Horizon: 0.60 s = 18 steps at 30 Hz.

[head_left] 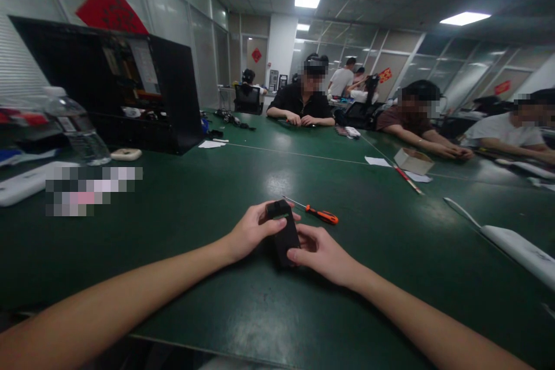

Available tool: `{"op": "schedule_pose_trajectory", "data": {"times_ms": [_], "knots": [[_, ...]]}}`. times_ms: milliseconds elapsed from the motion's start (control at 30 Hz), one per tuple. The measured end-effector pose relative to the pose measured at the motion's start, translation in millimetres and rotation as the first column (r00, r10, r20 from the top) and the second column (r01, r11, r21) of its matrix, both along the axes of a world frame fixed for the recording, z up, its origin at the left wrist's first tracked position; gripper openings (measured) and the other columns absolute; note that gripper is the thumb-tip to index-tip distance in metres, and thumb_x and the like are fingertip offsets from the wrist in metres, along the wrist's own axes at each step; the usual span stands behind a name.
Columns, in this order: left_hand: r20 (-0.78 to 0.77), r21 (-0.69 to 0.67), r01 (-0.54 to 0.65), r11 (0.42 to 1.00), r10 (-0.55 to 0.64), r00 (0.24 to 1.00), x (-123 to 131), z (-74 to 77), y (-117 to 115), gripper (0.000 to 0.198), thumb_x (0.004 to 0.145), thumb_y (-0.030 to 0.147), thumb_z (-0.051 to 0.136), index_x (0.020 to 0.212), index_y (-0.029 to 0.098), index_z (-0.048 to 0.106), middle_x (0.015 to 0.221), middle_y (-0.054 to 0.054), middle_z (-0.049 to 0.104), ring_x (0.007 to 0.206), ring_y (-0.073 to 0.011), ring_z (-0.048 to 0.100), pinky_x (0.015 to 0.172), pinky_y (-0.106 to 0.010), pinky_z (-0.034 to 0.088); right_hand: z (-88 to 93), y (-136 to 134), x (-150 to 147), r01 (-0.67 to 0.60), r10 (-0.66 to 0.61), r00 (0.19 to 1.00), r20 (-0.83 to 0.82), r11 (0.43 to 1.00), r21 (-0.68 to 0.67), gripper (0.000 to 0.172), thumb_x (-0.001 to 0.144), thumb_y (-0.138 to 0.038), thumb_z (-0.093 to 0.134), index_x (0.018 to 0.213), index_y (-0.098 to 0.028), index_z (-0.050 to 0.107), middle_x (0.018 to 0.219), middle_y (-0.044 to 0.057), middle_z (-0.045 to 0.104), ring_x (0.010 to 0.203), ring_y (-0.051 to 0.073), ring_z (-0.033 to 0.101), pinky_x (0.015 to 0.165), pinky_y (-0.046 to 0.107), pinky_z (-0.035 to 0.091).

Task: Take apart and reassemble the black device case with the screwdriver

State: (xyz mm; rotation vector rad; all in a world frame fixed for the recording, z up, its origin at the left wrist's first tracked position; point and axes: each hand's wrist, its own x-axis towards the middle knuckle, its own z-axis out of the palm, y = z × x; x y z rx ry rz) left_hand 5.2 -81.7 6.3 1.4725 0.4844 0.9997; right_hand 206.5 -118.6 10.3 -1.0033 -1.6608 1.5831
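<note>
A black box-shaped device (286, 244) is held between both hands above the green table (208, 300). My left hand (251, 231) grips its upper left side, with the thumb lying across its face near a small greenish strip. On the lower right side, my right hand (323, 254) holds it, thumb on the front and fingers behind. Just beyond the device lies a screwdriver (321, 214) with an orange and black handle, its thin shaft pointing left.
At the left are a black computer case (173, 92), a clear bottle (80, 130) and a white device (32, 182). Another white device (520, 248) with a cable lies right. A small open box (413, 162) stands farther back. Several people sit around the tables.
</note>
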Motion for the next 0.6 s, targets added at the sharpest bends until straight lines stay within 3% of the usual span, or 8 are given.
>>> {"op": "schedule_pose_trajectory", "data": {"times_ms": [233, 367, 467, 600], "knots": [[-0.02, 0.039, -0.014, 0.999, 0.015, 1.0, 0.9, 2.8, -2.8, 0.046, 0.084, 0.038, 0.069, 0.121, 0.012, 0.059, 0.115, -0.015, 0.071, 0.108, -0.0279, 0.065, 0.097, -0.04, 0.049, -3.1, 0.9, 1.1, -0.015, 0.016, 1.0, -0.012, 1.0, 0.022, 0.042, 0.075, -0.032, 0.081, 0.11, -0.015, 0.065, 0.098, 0.004, 0.071, 0.085, 0.017, 0.067, 0.077, 0.03, 0.052], [0.025, -0.026, -0.009, 1.0, 0.01, 1.0, 3.4, 1.5, -0.9, 0.048, 0.084, 0.041, 0.068, 0.122, 0.014, 0.056, 0.121, -0.016, 0.068, 0.112, -0.0287, 0.063, 0.1, -0.043, 0.047, -3.3, 1.4, 0.6, 0.017, -0.017, 1.0, -0.018, 1.0, -0.009, 0.045, 0.075, -0.035, 0.08, 0.112, -0.014, 0.065, 0.088, 0.003, 0.07, 0.073, 0.014, 0.065, 0.067, 0.027, 0.052], [-0.015, -0.062, 0.1, 0.993, -0.101, 0.995, 4.4, -1.4, -0.7, 0.056, 0.079, 0.041, 0.075, 0.124, 0.015, 0.056, 0.125, -0.015, 0.066, 0.116, -0.0298, 0.062, 0.102, -0.043, 0.046, -2.1, 1.3, -0.2, 0.031, -0.031, 0.998, -0.05, 0.999, 0.007, 0.047, 0.076, -0.04, 0.08, 0.113, -0.015, 0.065, 0.083, 0.001, 0.067, 0.064, 0.012, 0.062, 0.061, 0.026, 0.052], [-0.16, -0.019, 0.213, 0.977, -0.213, 0.964, 5.3, -3.9, -2.6, 0.049, 0.079, 0.04, 0.075, 0.118, 0.014, 0.062, 0.11, -0.012, 0.071, 0.112, -0.0284, 0.063, 0.099, -0.041, 0.047, -0.5, -0.4, -0.9, 0.024, -0.02, 0.997, -0.081, 0.998, 0.051, 0.043, 0.077, -0.041, 0.079, 0.109, -0.017, 0.066, 0.08, -0.001, 0.063, 0.062, 0.012, 0.06, 0.059, 0.026, 0.053]]}}
